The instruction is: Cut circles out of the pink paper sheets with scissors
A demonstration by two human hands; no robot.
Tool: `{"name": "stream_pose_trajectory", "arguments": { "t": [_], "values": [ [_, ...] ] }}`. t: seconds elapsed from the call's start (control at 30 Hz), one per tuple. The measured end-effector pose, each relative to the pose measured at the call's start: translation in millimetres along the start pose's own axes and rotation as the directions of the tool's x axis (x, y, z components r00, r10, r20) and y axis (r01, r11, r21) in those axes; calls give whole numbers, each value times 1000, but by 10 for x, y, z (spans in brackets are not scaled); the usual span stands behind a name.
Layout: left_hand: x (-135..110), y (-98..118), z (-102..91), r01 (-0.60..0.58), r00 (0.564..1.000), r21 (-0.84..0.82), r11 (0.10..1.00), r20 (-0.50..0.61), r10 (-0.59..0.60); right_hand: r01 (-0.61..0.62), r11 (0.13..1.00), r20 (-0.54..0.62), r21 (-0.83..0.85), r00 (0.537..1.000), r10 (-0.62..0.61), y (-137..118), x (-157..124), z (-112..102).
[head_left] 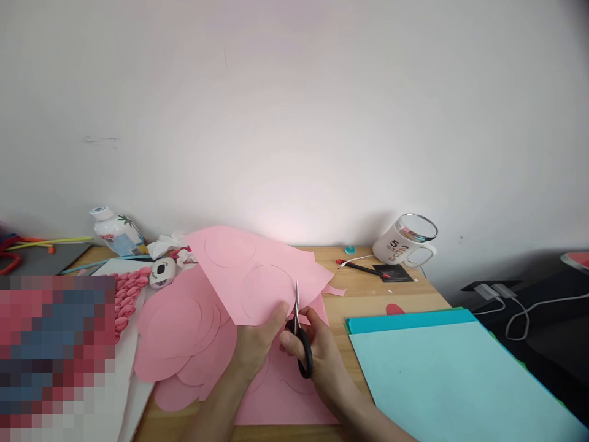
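A sheet of pink paper (221,276) with circles drawn on it is raised above the table. My left hand (257,347) is closed on its lower edge, thumb on top. My right hand (322,350) grips a pair of scissors (304,353) with black handles. Their blades point away from me and lie at the right side of the lower drawn circle, against the paper. Several cut pink paper circles (170,331) overlap in a pile to the left. Under my hands lies another pink sheet (285,408), partly covered by my arms.
Light blue sheets (442,368) are stacked on the right. Behind them stand a white mug (396,242) and a black pen (363,268). A white bottle (118,233), a small white device (162,272) and pink petal-like pieces (129,298) are at the left of the wooden table (405,291).
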State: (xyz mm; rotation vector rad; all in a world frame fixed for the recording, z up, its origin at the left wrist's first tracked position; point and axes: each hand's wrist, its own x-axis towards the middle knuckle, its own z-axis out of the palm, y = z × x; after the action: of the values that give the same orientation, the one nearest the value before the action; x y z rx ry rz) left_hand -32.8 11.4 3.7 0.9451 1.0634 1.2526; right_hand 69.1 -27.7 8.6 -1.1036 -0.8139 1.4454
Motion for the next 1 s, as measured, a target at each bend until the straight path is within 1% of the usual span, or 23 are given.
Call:
{"name": "stream_pose_trajectory", "arguments": {
  "t": [0.2, 0.37, 0.43, 0.47, 0.57, 0.67, 0.77, 0.87, 1.0],
  "values": [
    [33, -42, -26, 31, 999, -32, 999, -22, -32, -28, 999, -1, -40, 1000, 27, 21, -1, -22],
    [54, -83, -27, -50, 998, -56, 997, -51, 47, -19, 999, -29, -51, 999, 18, 30, -17, -18],
    [51, -85, -23, -94, 993, -44, 995, -78, 90, -12, 999, -45, -52, 999, 10, 40, -16, -11],
    [46, -82, -19, -97, 992, -23, 995, -79, 94, -10, 999, -49, -53, 999, 7, 52, -11, -9],
    [26, -61, -3, -51, 998, 44, 998, -35, 53, -5, 999, -43, -39, 999, 3, 114, 12, -13],
    [12, -48, 12, -9, 1000, 47, 999, -12, 9, 4, 1000, -22, -3, 1000, -4, 170, 31, -25],
    [12, -69, 10, -25, 1000, 42, 999, -8, 26, 33, 999, 15, 39, 999, -34, 167, 28, -29],
    [19, -110, -4, -56, 998, 28, 998, 14, 56, 51, 998, 40, 36, 998, -52, 130, 18, -23],
    [25, -121, -15, -22, 1000, 14, 1000, 10, 22, 59, 998, 48, 25, 997, -61, 112, 22, -20]
  ]
}}
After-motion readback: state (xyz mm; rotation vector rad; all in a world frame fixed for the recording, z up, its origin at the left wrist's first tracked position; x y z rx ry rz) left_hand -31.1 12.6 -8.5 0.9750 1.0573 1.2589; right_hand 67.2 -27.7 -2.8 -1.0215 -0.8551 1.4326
